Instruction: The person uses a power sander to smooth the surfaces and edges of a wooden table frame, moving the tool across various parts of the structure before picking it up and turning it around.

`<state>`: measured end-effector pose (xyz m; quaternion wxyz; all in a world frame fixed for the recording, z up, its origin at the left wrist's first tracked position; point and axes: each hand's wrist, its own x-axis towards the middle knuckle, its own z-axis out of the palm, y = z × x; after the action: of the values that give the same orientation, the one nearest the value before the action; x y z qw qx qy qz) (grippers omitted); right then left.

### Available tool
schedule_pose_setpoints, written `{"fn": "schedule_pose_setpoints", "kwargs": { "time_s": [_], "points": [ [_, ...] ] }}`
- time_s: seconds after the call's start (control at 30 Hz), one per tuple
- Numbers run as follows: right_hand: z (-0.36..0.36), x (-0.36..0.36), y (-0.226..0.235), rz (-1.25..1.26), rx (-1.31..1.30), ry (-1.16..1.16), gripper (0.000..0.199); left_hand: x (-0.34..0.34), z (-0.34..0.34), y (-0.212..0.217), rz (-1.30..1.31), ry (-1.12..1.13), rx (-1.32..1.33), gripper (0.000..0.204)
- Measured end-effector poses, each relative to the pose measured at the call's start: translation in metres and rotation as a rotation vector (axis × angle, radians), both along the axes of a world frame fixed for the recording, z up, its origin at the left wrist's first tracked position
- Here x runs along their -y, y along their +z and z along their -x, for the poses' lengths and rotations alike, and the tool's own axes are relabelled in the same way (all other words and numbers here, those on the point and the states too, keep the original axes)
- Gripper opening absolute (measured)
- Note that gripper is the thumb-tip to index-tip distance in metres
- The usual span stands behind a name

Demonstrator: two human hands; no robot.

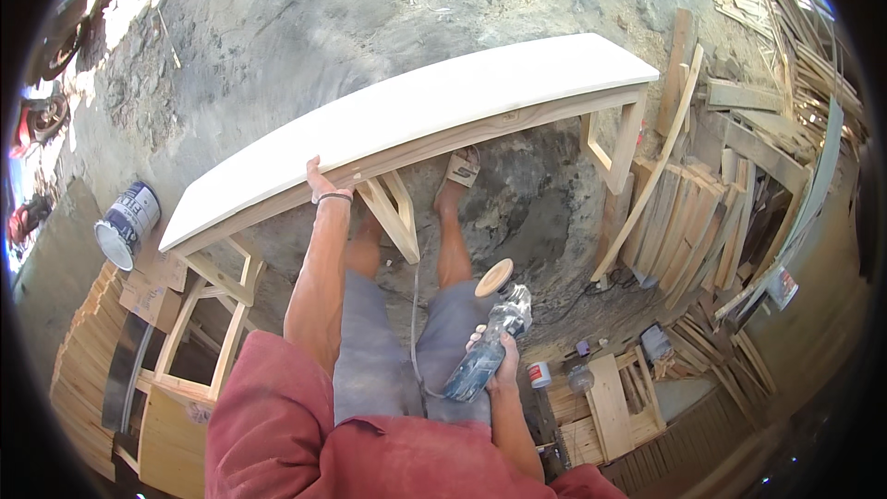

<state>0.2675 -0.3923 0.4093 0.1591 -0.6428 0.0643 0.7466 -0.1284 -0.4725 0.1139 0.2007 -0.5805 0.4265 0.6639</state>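
Note:
A long wooden bench [531, 116] with a white top and pale wooden legs stretches across in front of me. My left hand [322, 183] is closed over its near edge, fingers on the white top, a dark band around the wrist. In my right hand [504, 365], down by my thigh, is a blue angle grinder [478, 362]. The grinder is tilted, its dusty metal head up and its round tan sanding disc [494, 278] apart from the bench. A cord [414, 305] runs between my legs near the tool.
A paint bucket [127, 225] lies at the left beside cardboard [155, 286]. A wooden frame [199, 337] stands lower left. Stacked offcuts [679, 222] and a leaning plank [651, 171] crowd the right. A small can [539, 374] sits near my right forearm.

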Motion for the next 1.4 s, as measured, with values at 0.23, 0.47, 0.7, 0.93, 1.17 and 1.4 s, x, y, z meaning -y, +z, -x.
{"fn": "schedule_pose_setpoints", "kwargs": {
  "time_s": [0.23, 0.47, 0.7, 0.93, 1.17, 1.4],
  "points": [
    [-0.011, -0.040, 0.030, -0.069, -0.030, 0.057, 0.046, -0.022, 0.023, 0.148, 0.033, -0.096, -0.240, 0.076],
    [-0.021, -0.087, 0.042, -0.130, -0.036, 0.059, 0.043, -0.040, 0.009, 0.179, 0.081, -0.099, -0.429, 0.077],
    [-0.038, -0.108, 0.047, -0.157, -0.020, 0.135, 0.045, 0.002, -0.058, 0.115, 0.109, -0.049, -0.390, 0.073],
    [-0.043, -0.148, 0.061, -0.087, -0.176, 0.264, 0.050, 0.036, -0.120, 0.103, -0.176, -0.037, -0.565, 0.067],
    [-0.054, -0.155, 0.065, -0.048, -0.203, 0.504, 0.052, 0.070, -0.175, 0.104, -0.143, 0.002, -0.458, 0.060],
    [-0.049, -0.117, 0.074, -0.096, -0.266, 0.547, 0.051, 0.125, -0.259, 0.099, -0.276, -0.030, -0.246, 0.067]
  ]
}}
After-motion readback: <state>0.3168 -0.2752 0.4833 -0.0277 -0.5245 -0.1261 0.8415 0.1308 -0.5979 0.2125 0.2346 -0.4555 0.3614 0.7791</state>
